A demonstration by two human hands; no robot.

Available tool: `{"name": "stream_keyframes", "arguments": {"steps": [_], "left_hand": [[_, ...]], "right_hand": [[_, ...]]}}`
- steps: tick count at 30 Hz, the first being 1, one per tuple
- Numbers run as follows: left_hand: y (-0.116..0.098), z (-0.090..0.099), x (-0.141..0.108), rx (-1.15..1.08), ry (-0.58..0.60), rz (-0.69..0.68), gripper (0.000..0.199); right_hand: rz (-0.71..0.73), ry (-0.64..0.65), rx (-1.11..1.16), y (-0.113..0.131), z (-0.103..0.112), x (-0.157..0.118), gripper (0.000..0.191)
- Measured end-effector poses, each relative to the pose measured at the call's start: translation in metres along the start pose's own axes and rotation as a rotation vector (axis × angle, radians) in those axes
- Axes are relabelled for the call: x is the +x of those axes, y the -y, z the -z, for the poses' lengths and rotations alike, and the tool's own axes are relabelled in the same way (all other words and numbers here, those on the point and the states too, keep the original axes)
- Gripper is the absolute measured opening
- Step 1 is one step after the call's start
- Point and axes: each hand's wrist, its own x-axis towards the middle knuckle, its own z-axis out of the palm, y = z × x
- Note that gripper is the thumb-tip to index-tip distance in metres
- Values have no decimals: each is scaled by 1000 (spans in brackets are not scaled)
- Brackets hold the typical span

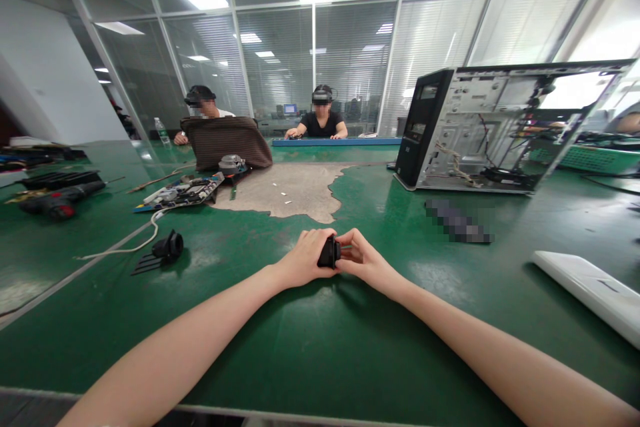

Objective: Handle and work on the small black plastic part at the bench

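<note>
Head view: left grip [304, 255] holding small black part [328, 253], right grip [369, 261] pinching its end; slotted black piece [171, 247] off left, open computer case [426, 137] beyond right!

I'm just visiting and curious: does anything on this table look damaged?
Yes: the green tabletop has a jagged greyish patch beyond the left hand, as if its covering had peeled away. The computer case stands open-sided.

Open computer case [480, 130] stands at right, circuit board [183, 193] and drill [59, 199] left, white slab [593, 293] near right edge.
</note>
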Motion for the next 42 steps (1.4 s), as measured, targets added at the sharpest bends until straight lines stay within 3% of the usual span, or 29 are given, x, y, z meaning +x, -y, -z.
{"name": "stream_keyframes", "arguments": {"steps": [4, 11, 16, 22, 28, 34, 42], "left_hand": [[1, -1, 0, 4, -15, -2, 59], [-2, 1, 1, -16, -2, 5, 58], [-1, 0, 0, -4, -2, 3, 57], [0, -2, 0, 10, -17, -4, 59], [-2, 2, 0, -6, -9, -10, 58], [0, 0, 0, 13, -3, -12, 57], [0, -1, 0, 12, -15, -17, 59]], "right_hand": [[2, -40, -48, 0, 0, 0, 20], [-16, -66, -67, -6, 2, 3, 29], [-16, 10, 13, 0, 1, 1, 28], [-9, -32, -28, 2, 0, 1, 20], [-28, -44, -44, -5, 3, 3, 27], [0, 26, 31, -1, 2, 1, 28], [5, -39, -51, -6, 2, 4, 22]]}}
